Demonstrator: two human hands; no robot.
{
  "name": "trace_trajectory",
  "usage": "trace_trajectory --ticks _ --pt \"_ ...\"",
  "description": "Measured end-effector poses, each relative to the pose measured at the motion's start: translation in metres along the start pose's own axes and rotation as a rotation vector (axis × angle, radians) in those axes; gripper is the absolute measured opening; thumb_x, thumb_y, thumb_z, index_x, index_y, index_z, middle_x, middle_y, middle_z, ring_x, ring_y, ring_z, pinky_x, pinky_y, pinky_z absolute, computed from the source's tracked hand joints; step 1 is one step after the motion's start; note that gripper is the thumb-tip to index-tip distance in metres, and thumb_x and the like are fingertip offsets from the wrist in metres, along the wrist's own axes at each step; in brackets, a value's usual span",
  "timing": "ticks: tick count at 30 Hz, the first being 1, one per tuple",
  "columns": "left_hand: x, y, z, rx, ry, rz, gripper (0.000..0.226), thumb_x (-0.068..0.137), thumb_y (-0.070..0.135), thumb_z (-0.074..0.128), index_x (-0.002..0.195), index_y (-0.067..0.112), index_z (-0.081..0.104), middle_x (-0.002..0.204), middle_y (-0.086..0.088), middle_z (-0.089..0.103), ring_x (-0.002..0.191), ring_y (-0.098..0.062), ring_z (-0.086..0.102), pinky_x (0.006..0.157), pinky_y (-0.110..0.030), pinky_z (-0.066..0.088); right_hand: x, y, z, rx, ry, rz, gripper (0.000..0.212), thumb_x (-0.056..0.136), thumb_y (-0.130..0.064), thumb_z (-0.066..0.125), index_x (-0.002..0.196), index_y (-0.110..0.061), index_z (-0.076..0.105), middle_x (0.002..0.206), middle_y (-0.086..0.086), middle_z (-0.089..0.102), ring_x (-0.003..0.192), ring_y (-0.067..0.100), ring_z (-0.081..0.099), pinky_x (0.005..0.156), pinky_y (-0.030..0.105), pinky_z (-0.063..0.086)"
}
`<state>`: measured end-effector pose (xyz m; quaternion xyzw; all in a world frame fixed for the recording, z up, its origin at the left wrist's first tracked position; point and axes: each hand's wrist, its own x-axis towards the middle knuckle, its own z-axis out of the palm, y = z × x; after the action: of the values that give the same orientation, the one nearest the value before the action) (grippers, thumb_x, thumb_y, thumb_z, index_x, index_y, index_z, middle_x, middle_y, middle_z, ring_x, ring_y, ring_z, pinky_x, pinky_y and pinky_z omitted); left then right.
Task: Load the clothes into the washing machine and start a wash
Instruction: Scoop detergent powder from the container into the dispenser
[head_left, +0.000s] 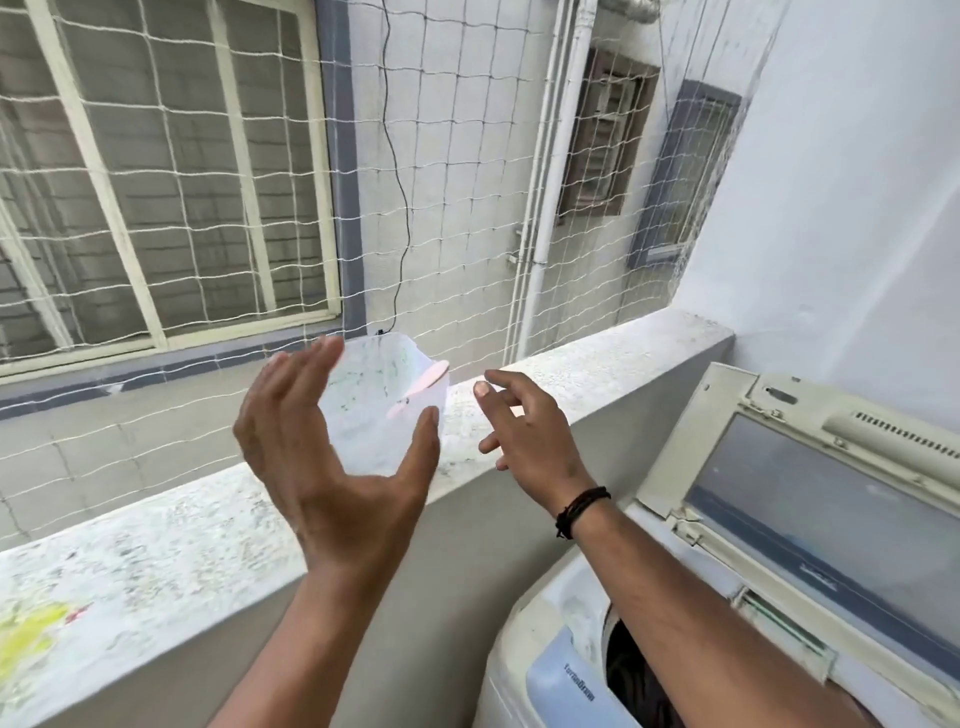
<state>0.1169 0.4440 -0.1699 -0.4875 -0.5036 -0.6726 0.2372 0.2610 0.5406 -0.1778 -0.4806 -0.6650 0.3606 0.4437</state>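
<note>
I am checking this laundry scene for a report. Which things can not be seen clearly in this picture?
- Translucent container on the ledge, head view: contents blurred, left hand covers its near side.
- Washing machine drum: cut by the bottom edge, right arm crosses it; load unclear.
- Controls: not in view.
- Right hand: touching nothing visible.

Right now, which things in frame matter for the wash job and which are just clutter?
Job:
- washing machine, lid raised, dark clothes inside
- translucent tub on the ledge, pink scoop in it
- left hand open by the tub
- right hand open beside it

Lying about:
- netting
- yellow patch, blurred
- black wristband
</note>
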Motion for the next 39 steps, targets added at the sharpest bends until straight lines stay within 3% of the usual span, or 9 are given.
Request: trace_trajectory --ticks 5,11,15,19,21,24,28,33,39 --pt "-0.013 0.028 0.021 -0.24 -0.06 0.051 0.033 0.085 0.019 0.075 0.113 0.002 0.066 0.112 -0.008 0.068 0.111 -0.031 0.06 0.099 -0.037 0.041 -0.004 0.012 -0.023 0.042 0.105 0.004 0.032 0.095 -0.052 0.056 0.117 -0.031 0.063 0.1 -0.007 0.064 0.063 0.014 0.071 0.062 0.03 0.05" --pt "-0.053 0.057 0.065 -0.552 -0.427 -0.139 0.005 0.089 0.024 0.07 0.093 0.021 0.071 0.093 0.015 0.069 0.093 -0.014 0.064 0.079 -0.029 0.045 -0.02 0.037 -0.069 0.046 0.239 0.051 0.034 0.094 -0.049 0.058 0.114 -0.023 0.066 0.094 -0.003 0.067 0.064 0.01 0.069 0.054 0.023 0.049" --pt "-0.086 0.079 0.098 -0.61 -0.778 -0.309 0.01 0.091 0.042 0.065 0.087 0.034 0.07 0.089 0.015 0.07 0.091 -0.013 0.066 0.074 -0.022 0.046 -0.043 0.069 -0.11 0.03 0.342 0.124 0.031 0.091 -0.052 0.058 0.109 -0.028 0.066 0.087 -0.014 0.066 0.065 0.009 0.068 0.056 0.026 0.052" --pt "-0.125 0.111 0.132 -0.697 -1.1 -0.363 0.013 0.092 0.035 0.07 0.08 0.034 0.073 0.084 0.019 0.073 0.084 -0.003 0.068 0.077 -0.024 0.05 -0.068 0.106 -0.156 0.006 0.459 0.229 0.023 0.095 -0.043 0.062 0.105 -0.024 0.068 0.091 -0.008 0.066 0.078 0.014 0.065 0.072 0.037 0.054" --pt "-0.15 0.128 0.149 -0.727 -1.234 -0.412 0.012 0.093 0.035 0.07 0.082 0.031 0.074 0.086 0.017 0.074 0.085 -0.003 0.069 0.08 -0.035 0.053 -0.085 0.126 -0.181 -0.022 0.512 0.284 0.02 0.095 -0.041 0.062 0.104 -0.025 0.069 0.094 -0.004 0.069 0.083 0.013 0.067 0.074 0.035 0.056" --pt "-0.189 0.149 0.173 -0.774 -1.366 -0.453 0.009 0.093 0.035 0.068 0.088 0.03 0.074 0.088 0.015 0.076 0.085 -0.003 0.071 0.078 -0.031 0.054 -0.114 0.159 -0.213 -0.038 0.575 0.355 0.006 0.095 -0.04 0.062 0.093 -0.037 0.067 0.088 -0.01 0.07 0.075 0.004 0.067 0.062 0.02 0.052" --pt "-0.251 0.168 0.208 -0.678 -1.543 -0.498 0.009 0.089 0.037 0.072 0.089 0.029 0.073 0.087 0.012 0.075 0.084 -0.003 0.07 0.078 -0.027 0.055 -0.157 0.217 -0.249 -0.068 0.641 0.523 0.005 0.095 -0.041 0.06 0.093 -0.037 0.063 0.093 -0.006 0.071 0.071 0.016 0.069 0.059 0.026 0.05" --pt "-0.321 0.168 0.244 -0.463 -1.698 -0.544 0.02 0.086 0.03 0.076 0.102 0.019 0.07 0.091 0.005 0.073 0.086 -0.007 0.068 0.081 -0.029 0.054 -0.198 0.291 -0.271 -0.073 0.673 0.735 0.027 0.094 -0.035 0.063 0.115 -0.019 0.065 0.102 -0.001 0.067 0.09 0.022 0.067 0.084 0.044 0.057" --pt "-0.366 0.156 0.271 -0.273 -1.713 -0.518 0.036 0.089 0.026 0.07 0.123 0.014 0.064 0.103 0.002 0.072 0.091 -0.014 0.068 0.09 -0.036 0.054 -0.214 0.344 -0.279 -0.073 0.667 0.863 0.034 0.094 -0.03 0.064 0.125 -0.016 0.062 0.116 0.0 0.066 0.099 0.013 0.061 0.088 0.025 0.046"
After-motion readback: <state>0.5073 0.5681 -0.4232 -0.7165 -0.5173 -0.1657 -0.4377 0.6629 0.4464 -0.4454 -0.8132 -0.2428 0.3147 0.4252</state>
